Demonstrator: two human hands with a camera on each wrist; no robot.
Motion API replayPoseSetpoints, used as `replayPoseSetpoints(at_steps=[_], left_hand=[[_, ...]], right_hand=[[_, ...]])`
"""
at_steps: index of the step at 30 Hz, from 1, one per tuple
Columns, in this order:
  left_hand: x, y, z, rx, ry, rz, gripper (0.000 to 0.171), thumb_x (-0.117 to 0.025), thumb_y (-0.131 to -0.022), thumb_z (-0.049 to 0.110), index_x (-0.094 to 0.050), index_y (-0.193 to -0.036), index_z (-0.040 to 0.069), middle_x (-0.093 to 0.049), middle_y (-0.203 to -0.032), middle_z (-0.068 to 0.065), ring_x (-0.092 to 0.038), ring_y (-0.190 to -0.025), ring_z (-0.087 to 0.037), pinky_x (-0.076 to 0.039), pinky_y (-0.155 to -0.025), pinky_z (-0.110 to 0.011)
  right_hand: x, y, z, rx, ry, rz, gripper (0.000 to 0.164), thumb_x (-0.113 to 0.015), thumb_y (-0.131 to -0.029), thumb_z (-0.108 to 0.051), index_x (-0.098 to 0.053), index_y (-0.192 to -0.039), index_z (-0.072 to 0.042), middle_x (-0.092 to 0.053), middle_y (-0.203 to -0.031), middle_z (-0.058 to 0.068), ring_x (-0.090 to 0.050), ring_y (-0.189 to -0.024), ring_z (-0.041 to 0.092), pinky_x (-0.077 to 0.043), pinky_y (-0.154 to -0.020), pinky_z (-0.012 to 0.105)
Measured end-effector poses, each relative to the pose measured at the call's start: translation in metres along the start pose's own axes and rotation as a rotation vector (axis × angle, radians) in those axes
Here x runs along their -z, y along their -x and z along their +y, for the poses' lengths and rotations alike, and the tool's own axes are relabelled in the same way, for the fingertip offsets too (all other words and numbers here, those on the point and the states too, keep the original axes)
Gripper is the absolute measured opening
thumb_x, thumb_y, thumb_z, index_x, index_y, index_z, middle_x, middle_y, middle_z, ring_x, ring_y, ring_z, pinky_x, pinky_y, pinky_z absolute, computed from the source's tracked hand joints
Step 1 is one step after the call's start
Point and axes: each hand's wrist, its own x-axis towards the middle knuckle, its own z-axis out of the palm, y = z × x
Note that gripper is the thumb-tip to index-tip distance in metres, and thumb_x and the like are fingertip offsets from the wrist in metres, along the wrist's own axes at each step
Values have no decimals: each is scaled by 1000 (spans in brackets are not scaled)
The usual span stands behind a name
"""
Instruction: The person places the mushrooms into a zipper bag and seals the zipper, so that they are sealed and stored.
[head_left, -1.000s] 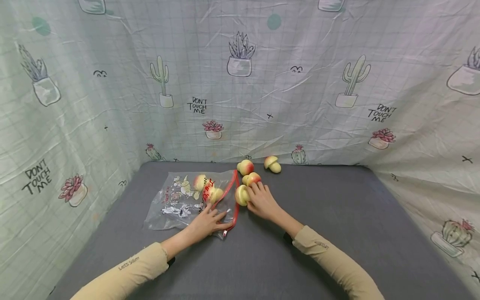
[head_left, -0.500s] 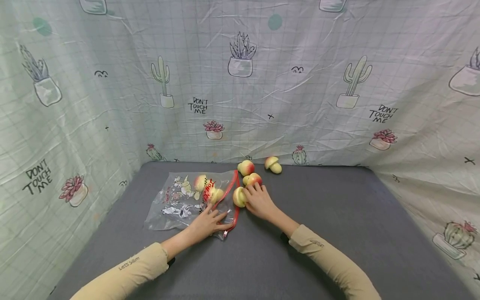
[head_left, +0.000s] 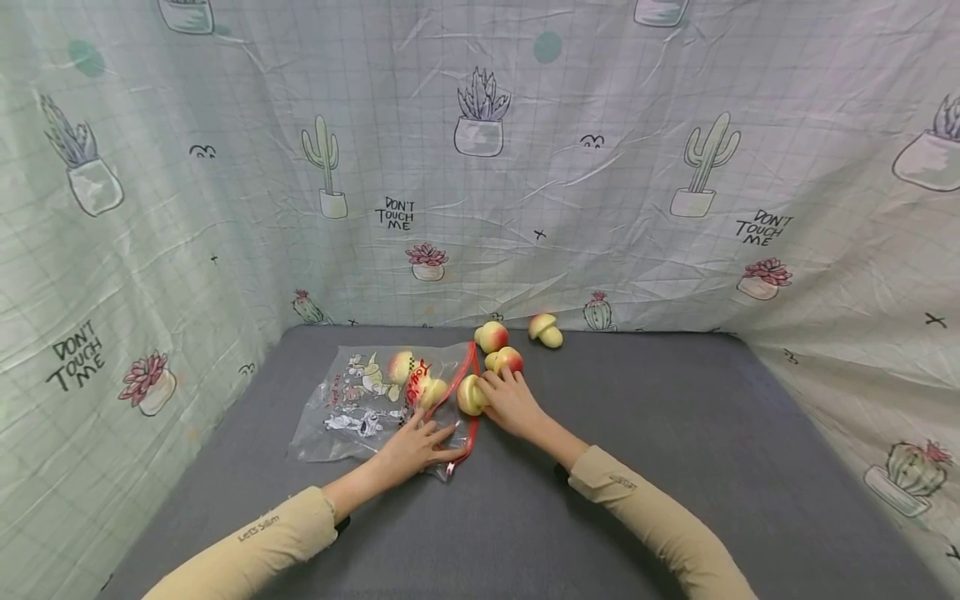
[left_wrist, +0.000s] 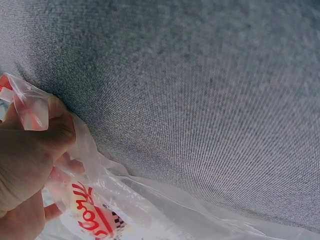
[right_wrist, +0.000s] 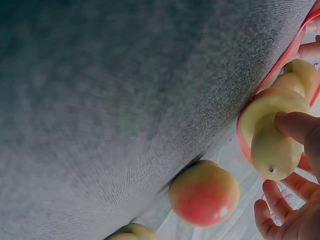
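In the pinch of our right hand (head_left: pixel 513 406), at the mouth of the clear, red-edged plastic bag (head_left: pixel 313 437) under our spread left hand (head_left: pixel 411 448), is a pale-yellow mushroom shape (head_left: pixel 468 396) we're likely bagging and should next push in.

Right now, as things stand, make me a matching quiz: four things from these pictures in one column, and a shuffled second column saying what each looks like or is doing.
Column one:
1. Left hand
2. Right hand
3. Bag
4. Curtain

Column two:
A. See-through, with red trim
B. Holding a mushroom-shaped piece
C. Printed with potted cacti
D. Pinching thin plastic

Right pairs: 1-D, 2-B, 3-A, 4-C.
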Motion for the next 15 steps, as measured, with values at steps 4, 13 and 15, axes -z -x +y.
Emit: replayPoseSetpoints(at_steps=[4,13,15], left_hand=[[0,-1,1,3,9,-3,58,-64,-73,29,-44,-124,46,-58,-119,8,-55,-93,-14,-39,-95,-43],[-1,-2,0,-6,6,-1,59,-66,-71,32,-44,-124,47,-58,-119,8,-55,-92,-14,-39,-95,-43],[-1,-2,0,-3,12,-7,59,-65,-72,32,-44,-124,47,-58,-119,8,-55,-92,-14,-39,-95,-43]], right_hand=[[-1,-2,-3,-9,-9,5,41,-71,-72,-28,-56,-108,-14,-56,-99,2,-45,-81,22,-36,-61,30],[-3,-4,-4,-54,-53,-28,43,-72,-71,-30,-54,-106,-12,-55,-96,3,-45,-80,22,-36,-60,31],[-3,-6,-5,-58,-67,-31,44,-72,-71,-31,-54,-107,-12,-55,-96,3,-45,-80,22,-36,-60,31]])
